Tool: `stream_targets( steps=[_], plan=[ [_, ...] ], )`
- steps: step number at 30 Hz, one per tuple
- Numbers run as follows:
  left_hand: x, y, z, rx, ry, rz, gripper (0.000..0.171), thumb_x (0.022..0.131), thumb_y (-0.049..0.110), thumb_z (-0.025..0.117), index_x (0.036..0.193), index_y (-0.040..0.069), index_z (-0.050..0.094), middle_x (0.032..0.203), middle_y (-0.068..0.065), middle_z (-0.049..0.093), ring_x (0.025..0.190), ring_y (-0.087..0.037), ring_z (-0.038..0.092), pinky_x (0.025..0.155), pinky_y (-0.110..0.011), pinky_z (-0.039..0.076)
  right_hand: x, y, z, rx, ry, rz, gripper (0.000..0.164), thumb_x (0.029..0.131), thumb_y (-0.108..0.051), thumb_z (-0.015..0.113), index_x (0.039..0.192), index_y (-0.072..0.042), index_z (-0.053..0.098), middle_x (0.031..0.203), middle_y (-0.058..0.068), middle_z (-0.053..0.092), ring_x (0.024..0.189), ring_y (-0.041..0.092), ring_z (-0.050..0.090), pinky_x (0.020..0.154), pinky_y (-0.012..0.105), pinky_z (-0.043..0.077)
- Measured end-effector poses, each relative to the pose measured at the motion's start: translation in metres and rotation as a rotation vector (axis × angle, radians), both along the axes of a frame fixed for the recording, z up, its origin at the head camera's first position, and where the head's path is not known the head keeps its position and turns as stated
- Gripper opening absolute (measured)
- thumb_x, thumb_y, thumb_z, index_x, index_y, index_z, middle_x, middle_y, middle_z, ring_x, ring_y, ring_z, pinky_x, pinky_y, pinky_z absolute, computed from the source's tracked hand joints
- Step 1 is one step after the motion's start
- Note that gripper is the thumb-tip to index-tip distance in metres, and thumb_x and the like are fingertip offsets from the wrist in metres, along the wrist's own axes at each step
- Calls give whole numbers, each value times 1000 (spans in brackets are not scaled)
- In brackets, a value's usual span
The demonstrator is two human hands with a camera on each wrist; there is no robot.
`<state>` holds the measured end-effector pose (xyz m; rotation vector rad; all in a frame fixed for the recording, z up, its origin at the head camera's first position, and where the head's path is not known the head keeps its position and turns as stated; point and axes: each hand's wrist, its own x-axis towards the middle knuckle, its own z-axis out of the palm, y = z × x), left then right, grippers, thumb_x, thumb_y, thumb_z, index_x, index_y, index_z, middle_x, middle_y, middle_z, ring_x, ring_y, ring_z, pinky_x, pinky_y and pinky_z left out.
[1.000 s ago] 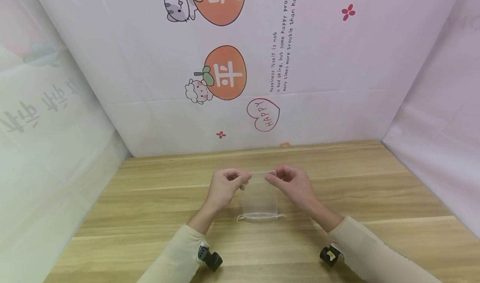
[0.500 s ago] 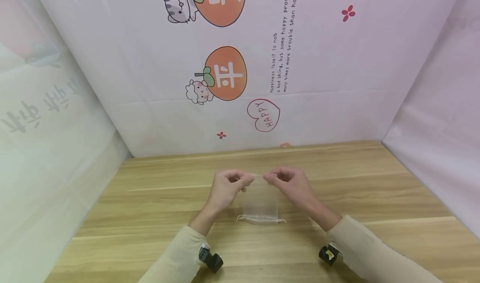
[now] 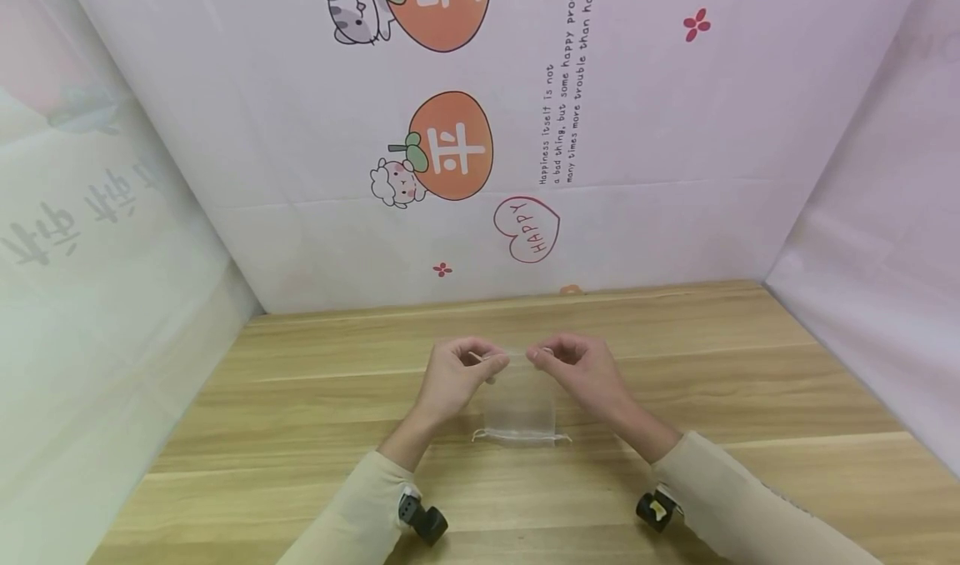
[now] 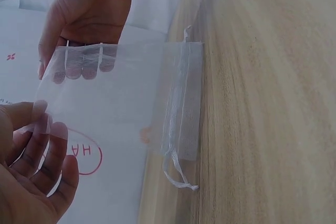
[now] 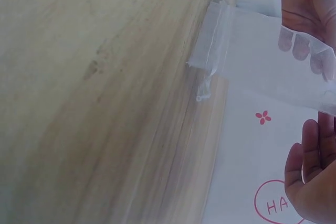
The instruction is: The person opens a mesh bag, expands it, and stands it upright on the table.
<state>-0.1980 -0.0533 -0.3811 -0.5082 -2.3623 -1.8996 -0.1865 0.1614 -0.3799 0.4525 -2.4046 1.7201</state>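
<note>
A sheer white drawstring bag (image 3: pixel 521 411) hangs between my two hands, its corded mouth low and near the wooden surface. My left hand (image 3: pixel 452 377) pinches one upper corner between thumb and fingers. At the opposite corner, my right hand (image 3: pixel 581 371) pinches the cloth the same way. Through the mesh in the left wrist view, several fingertips of the right hand (image 4: pixel 92 11) show behind the bag (image 4: pixel 126 87). Cord loops stick out at both sides of the mouth, plain in the right wrist view of the bag (image 5: pixel 257 51). Nothing shows inside the bag.
The wooden table (image 3: pixel 315 432) spreads under both arms. A white printed cloth wall (image 3: pixel 637 132) rises behind it, with more cloth at the left (image 3: pixel 112 257) and right sides. Small black cameras (image 3: pixel 423 522) sit at both wrists.
Both hands have shifted slightly toward each other along the bag's upper edge, and the cloth between them is shorter. The bag otherwise hangs in about the same place.
</note>
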Motion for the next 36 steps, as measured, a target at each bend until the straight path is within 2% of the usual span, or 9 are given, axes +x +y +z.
stream_targets(
  steps=[8, 13, 17, 24, 30, 36],
  plan=[
    [2, 0, 3, 10, -25, 1, 16, 87, 22, 81, 93, 8, 77, 83, -4, 72, 73, -34, 66, 64, -28, 51, 0, 0, 1, -3, -1, -13, 20, 94, -26, 73, 95, -6, 75, 88, 9, 72, 78, 18, 61, 68, 28, 50],
    [1, -1, 6, -3, -42, 6, 29, 92, 37, 74, 97, 9, 76, 90, -7, 72, 71, -26, 66, 70, -38, 54, -1, 0, 2, 3, 0, -22, 18, 94, -23, 74, 93, -6, 75, 86, 6, 71, 78, 19, 60, 66, 27, 50],
    [0, -2, 8, -15, -43, 8, 39, 97, 42, 66, 99, 4, 77, 92, -13, 74, 68, -21, 65, 70, -39, 54, 0, -1, 4, 18, 1, -26, 15, 94, -22, 74, 92, -7, 75, 88, 7, 72, 78, 19, 60, 65, 27, 49],
    [-2, -2, 9, -111, -60, -26, 34, 97, 37, 67, 97, 5, 78, 90, -5, 73, 70, -19, 64, 69, -32, 51, 0, -3, 4, 33, -4, -36, 11, 93, -18, 75, 94, -7, 75, 91, 5, 73, 76, 20, 59, 62, 26, 47],
    [0, -1, 12, -129, -68, -35, 37, 96, 38, 68, 98, 3, 78, 83, -2, 72, 72, -22, 65, 70, -34, 52, 0, -4, 3, 31, -27, -38, 11, 92, -17, 76, 96, -6, 74, 87, 3, 71, 73, 19, 57, 60, 25, 46],
    [1, 0, 13, -151, -56, -28, 25, 94, 29, 70, 94, 5, 79, 82, -2, 72, 71, -21, 64, 63, -31, 51, 1, -3, 3, 15, -12, -30, 11, 90, -15, 77, 95, -6, 73, 86, 4, 71, 70, 17, 56, 59, 24, 45]
  ],
)
